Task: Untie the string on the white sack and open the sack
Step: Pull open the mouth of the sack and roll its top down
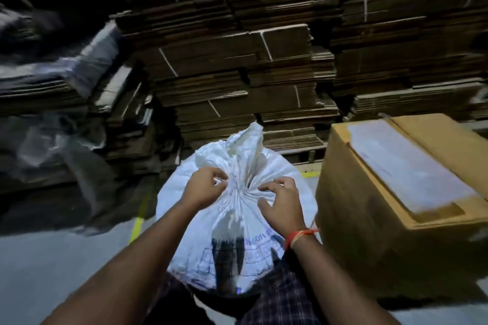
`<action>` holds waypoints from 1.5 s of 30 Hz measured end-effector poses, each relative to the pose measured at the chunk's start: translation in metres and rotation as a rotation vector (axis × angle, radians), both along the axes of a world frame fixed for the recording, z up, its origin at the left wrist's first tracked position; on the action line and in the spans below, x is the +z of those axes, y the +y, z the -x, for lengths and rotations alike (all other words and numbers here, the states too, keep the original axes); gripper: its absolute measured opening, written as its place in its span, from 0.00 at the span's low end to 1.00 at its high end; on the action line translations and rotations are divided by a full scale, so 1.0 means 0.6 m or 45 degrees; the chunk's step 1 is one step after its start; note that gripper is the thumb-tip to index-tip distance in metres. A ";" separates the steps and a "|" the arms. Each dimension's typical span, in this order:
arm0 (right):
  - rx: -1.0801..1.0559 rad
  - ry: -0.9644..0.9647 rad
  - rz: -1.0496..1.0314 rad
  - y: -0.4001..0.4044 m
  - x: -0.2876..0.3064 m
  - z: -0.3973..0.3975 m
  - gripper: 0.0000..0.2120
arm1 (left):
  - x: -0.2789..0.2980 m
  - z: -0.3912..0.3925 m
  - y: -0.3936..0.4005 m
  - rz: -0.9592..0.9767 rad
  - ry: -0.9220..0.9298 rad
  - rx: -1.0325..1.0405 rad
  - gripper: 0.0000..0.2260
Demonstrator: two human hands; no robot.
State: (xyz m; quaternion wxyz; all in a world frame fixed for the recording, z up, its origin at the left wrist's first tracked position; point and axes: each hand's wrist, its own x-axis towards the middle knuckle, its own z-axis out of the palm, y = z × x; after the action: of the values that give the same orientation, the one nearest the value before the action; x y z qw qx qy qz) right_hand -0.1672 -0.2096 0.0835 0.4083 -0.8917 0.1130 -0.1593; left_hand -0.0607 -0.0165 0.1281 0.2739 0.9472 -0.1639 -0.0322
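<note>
Grey warehouse floor [52, 258] with goods standing on it

A white sack [237, 224] stands upright on the floor, a closed cardboard box [396, 192] just to its right. A yellow painted line [137, 224] runs left of the sack; bundled flattened cartons [237, 60] are stacked behind.

White sack [235, 219]: woven plastic, slight sheen; box [369, 219] & stacks [237, 60]: matt cardboard.

Tight quarters – the white sack [237, 208] stands with a large cardboard box [401, 200] just beside it on the right, walling off that side. Behind, stacks of flattened cartons [237, 60] rise close to the sack's gathered neck. To the left, bare grey floor [52, 258] lies open – there an arm could swing freely
</note>
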 end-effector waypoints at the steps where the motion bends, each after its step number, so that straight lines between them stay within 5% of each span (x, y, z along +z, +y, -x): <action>1: 0.010 0.016 -0.002 0.009 -0.003 -0.008 0.11 | -0.001 -0.006 0.003 -0.003 0.002 -0.013 0.09; 19: 0.201 0.149 0.071 -0.009 -0.068 -0.274 0.17 | -0.134 -0.245 -0.056 0.127 0.067 0.035 0.12; 28: 0.269 0.218 0.325 -0.026 -0.068 -0.414 0.41 | -0.171 -0.345 -0.064 0.212 -0.190 0.168 0.11; 31: 0.233 0.247 0.556 -0.034 -0.049 -0.456 0.44 | -0.176 -0.377 -0.060 0.117 -0.270 0.242 0.19; 35: 0.183 0.422 0.773 -0.066 -0.024 -0.496 0.30 | -0.171 -0.413 -0.019 0.004 0.120 0.262 0.39; 38: 0.157 0.402 0.592 -0.090 -0.020 -0.485 0.07 | -0.160 -0.371 0.013 0.146 0.103 0.170 0.31; 41: 0.116 0.146 0.298 -0.100 -0.035 -0.412 0.06 | -0.161 -0.292 0.044 0.485 0.014 0.169 0.16; 45: 0.140 0.073 -0.311 -0.093 -0.046 -0.273 0.16 | -0.180 -0.203 0.067 0.705 0.131 0.261 0.28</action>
State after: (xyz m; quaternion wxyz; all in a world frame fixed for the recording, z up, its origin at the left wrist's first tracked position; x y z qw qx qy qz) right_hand -0.0031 -0.2654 0.0560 0.5187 -0.8443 0.0940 -0.0962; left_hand 0.0609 0.0238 0.0202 0.5316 0.8452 -0.0558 -0.0066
